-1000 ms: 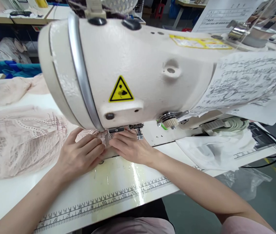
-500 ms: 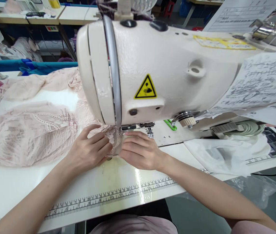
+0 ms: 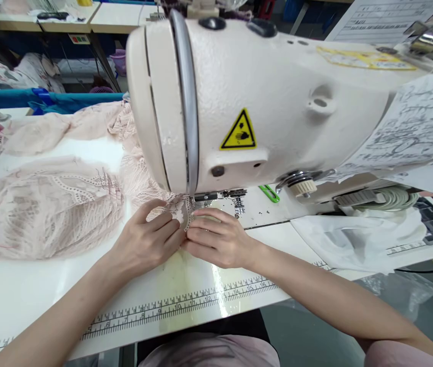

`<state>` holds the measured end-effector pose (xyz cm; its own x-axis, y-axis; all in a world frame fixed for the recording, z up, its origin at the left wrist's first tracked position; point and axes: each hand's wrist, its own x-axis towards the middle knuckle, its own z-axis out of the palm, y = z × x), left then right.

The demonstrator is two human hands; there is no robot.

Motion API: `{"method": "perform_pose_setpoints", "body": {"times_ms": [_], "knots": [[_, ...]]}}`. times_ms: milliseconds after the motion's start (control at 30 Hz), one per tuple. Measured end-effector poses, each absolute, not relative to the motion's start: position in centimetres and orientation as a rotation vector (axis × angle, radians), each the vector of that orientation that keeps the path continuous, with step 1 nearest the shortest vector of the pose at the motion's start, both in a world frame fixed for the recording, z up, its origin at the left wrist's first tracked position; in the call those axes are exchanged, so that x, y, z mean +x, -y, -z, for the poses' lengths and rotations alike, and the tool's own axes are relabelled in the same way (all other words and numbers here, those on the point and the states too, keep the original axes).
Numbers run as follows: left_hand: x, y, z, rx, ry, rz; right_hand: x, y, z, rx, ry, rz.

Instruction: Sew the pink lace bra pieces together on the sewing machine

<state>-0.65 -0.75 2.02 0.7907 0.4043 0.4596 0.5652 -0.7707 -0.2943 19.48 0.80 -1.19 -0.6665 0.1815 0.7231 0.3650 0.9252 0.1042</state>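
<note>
Pale pink lace fabric [image 3: 143,176] runs under the head of a white sewing machine [image 3: 262,97]. My left hand [image 3: 153,232] is closed on the fabric's near edge, just in front of the needle area. Close against it, my right hand [image 3: 216,237] pinches the same lace, its fingers curled. The fingertips of both hands almost meet, and they hide the bit of cloth between them. Behind the right hand, the machine's metal needle plate and guide [image 3: 237,199] show partly; the needle itself is hard to make out.
A bunched pink lace piece [image 3: 48,209] lies at left. Green thread snips [image 3: 269,193] rest on the machine bed. White cloth [image 3: 357,239] and a rolled pale-green tape [image 3: 392,199] lie at right. A printed ruler [image 3: 178,306] follows the table's front edge. Handwritten paper [image 3: 411,122] hangs on the machine.
My hands have come closer together at the lace edge, the right one shifting slightly left and the left one slightly right. The view has moved a little, so the machine appears farther right.
</note>
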Motion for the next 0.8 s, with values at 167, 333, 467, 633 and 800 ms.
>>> {"method": "perform_pose_setpoints", "body": {"times_ms": [167, 333, 467, 633, 800], "knots": [[-1.0, 0.4, -1.4, -2.661, 0.821, 0.503, 19.9, -0.8, 1.3, -0.363, 2.332, 0.26], [-1.5, -0.3, 0.1, -2.819, 0.861, 0.435, 20.1, -0.9, 1.5, -0.372, 2.328, 0.207], [-1.7, -0.6, 0.5, -2.837, 0.929, 0.368, 19.8, -1.0, 1.7, -0.387, 2.283, 0.195], [-1.9, -0.6, 0.2, -2.867, 0.98, 0.314, 19.7, -0.9, 2.0, -0.392, 2.27, 0.19], [-1.9, -0.7, -0.1, -2.857, 0.987, 0.254, 19.7, -0.9, 2.5, -0.377, 2.326, 0.202]]}}
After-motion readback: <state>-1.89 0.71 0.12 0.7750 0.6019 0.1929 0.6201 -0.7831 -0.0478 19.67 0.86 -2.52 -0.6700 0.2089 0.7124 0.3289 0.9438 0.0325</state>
